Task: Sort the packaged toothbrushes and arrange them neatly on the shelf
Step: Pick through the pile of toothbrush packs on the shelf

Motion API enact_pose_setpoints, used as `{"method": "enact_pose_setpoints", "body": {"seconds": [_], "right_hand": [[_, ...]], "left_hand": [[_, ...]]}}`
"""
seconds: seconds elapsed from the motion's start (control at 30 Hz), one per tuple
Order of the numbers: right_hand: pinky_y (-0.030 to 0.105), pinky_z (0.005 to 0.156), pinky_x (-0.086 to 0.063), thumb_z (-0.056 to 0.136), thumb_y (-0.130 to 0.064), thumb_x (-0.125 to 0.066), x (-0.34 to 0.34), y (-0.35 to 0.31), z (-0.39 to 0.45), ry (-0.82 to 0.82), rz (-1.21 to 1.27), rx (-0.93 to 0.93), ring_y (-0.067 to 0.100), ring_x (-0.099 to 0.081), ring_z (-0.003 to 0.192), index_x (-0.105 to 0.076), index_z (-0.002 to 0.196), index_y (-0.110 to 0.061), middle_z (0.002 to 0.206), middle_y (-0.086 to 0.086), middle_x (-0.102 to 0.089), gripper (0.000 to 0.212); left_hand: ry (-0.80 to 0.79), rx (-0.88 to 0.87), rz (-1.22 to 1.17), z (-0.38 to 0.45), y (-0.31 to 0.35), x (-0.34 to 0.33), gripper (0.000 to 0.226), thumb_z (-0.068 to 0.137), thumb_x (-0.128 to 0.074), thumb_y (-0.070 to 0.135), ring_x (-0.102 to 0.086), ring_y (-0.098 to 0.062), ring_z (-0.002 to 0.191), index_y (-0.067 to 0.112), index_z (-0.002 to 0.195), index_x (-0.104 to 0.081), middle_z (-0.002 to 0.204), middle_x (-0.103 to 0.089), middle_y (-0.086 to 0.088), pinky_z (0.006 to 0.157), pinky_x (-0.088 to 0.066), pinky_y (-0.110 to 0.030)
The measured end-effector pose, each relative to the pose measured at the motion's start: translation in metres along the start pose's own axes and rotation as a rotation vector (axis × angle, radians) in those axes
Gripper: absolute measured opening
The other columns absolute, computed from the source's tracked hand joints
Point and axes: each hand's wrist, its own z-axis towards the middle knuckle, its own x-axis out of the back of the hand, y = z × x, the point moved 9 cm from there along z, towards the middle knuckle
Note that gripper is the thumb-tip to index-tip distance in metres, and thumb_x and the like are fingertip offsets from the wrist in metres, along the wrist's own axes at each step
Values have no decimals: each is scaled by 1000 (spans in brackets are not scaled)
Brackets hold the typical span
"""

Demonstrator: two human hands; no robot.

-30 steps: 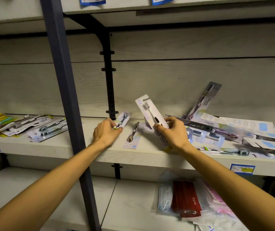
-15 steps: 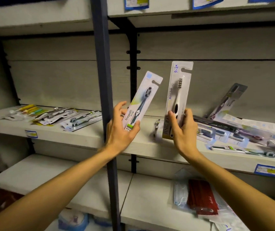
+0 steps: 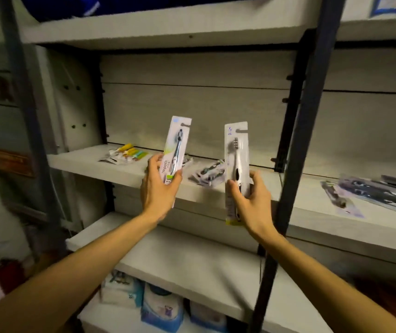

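The left hand (image 3: 159, 188) grips a white-and-green carded pack with a dark toothbrush (image 3: 175, 150); the right hand (image 3: 249, 195) grips a longer white carded pack with a pale toothbrush (image 3: 236, 169). Both stand upright before the grey wooden shelf (image 3: 120, 169). Judged best: match each pack to its like pile (image 3: 207, 173), then lay it flat and squared. Since half a second ago the view has swung left and the packs have drawn apart.

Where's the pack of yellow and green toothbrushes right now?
Head view: the pack of yellow and green toothbrushes lies flat on the middle shelf at its left end, left of the left hand, untouched.
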Motion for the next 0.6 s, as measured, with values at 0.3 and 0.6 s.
{"method": "enact_pose_setpoints", "body": {"seconds": [0.3, 0.6], "right_hand": [[33, 67, -53, 91, -15, -66, -154, 30, 57, -100, 159, -523, 22, -65, 73, -66, 109, -4, 88, 11, -70, 20], [21, 46, -51, 87, -15, -74, -274, 24, 126, -303, 71, -455, 11, -68, 54, -67, 85, -14, 76, 4, -74, 7]], "left_hand": [[-114, 352, 3, 90, -115, 60, 64, 78, -77, 20, -63, -26, 106, 20, 135, -48, 124, -64, -3, 90, -56, -48], [-123, 241, 249, 167, -177, 95, 64, 78, -77, 22, -62, -27, 110, 20, 136, -49, 122, -66, 0, 91, -51, -36]]}}
